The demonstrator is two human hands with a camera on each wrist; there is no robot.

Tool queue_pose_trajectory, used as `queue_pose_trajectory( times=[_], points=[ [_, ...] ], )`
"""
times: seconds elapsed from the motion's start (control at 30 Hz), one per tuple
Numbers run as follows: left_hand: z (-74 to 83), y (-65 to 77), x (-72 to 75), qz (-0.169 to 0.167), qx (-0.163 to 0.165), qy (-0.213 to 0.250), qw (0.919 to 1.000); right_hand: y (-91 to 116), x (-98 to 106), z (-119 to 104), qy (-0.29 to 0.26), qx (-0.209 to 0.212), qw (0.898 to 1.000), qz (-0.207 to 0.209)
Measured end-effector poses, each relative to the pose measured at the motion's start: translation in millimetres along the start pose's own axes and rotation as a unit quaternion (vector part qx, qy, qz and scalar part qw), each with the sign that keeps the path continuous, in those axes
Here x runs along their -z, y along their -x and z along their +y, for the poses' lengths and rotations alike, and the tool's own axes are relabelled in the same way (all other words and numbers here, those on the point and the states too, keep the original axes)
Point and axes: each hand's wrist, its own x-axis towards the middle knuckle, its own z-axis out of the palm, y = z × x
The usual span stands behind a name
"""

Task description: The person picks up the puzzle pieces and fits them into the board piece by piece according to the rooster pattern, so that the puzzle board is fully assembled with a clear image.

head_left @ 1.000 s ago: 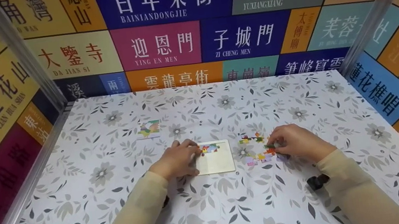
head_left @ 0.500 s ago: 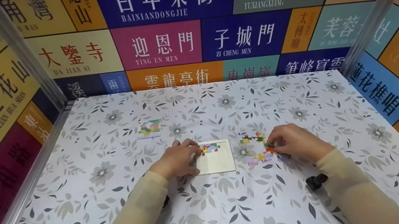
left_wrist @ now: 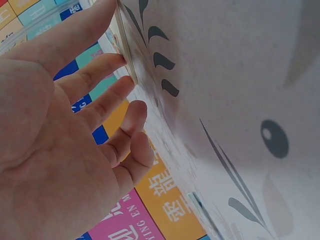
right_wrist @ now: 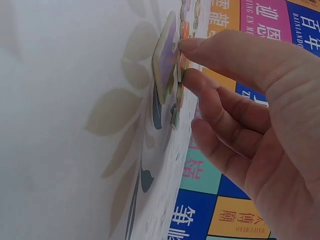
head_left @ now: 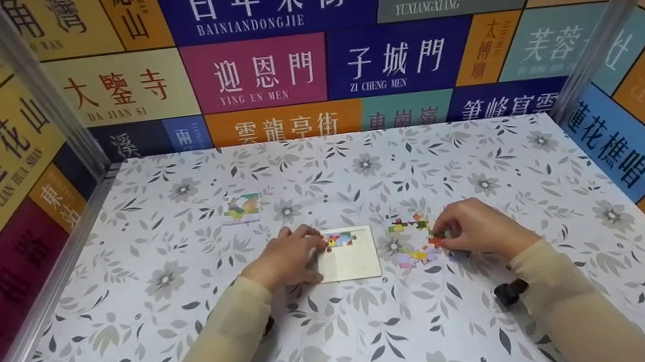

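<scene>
A shallow cream puzzle tray (head_left: 348, 264) lies on the table with a few joined puzzle pieces (head_left: 341, 240) at its top left. My left hand (head_left: 286, 258) rests along its left side, its thumb and fingertips touching the edge; in the left wrist view the hand (left_wrist: 65, 130) has its outer fingers slightly bent. To the tray's right, my right hand (head_left: 474, 229) pinches an orange-red puzzle piece (head_left: 434, 242) between thumb and index finger, low over the table. In the right wrist view a lilac puzzle piece (right_wrist: 166, 60) stands out beside the thumb.
Loose puzzle pieces form a rough ring near the right hand, with green ones (head_left: 408, 226) at the back and pink-yellow ones (head_left: 416, 257) in front. A small picture card (head_left: 240, 209) lies behind the tray. Sign-patterned walls (head_left: 263, 72) enclose the floral tabletop (head_left: 345, 342).
The orange-red piece at my right fingertips has shifted and turned slightly, and small pieces around it have moved a little. My left hand and the tray stay put.
</scene>
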Motion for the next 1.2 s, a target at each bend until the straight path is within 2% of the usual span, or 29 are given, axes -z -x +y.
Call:
queue_pose_trajectory(
  times=[0.27, 0.53, 0.97, 1.2],
  points=[
    [-0.5, 0.4, 0.2, 0.002, 0.003, 0.014, 0.9999, 0.7, 0.1, -4.6, 0.04, -0.022, 0.999, 0.029],
    [-0.3, 1.9, -0.4, 0.013, -0.007, 0.017, 0.9997, -1.8, -2.9, -9.1, 0.082, -0.01, 0.995, 0.054],
    [-1.1, 0.5, -1.6, 0.006, 0.003, 0.024, 0.9997, -9.8, -9.8, -17.0, 0.097, 0.017, 0.993, 0.072],
    [-1.0, 0.2, -1.8, 0.0, 0.009, 0.031, 0.9995, -14.9, -13.6, -24.2, 0.082, 0.012, 0.994, 0.076]
  ],
)
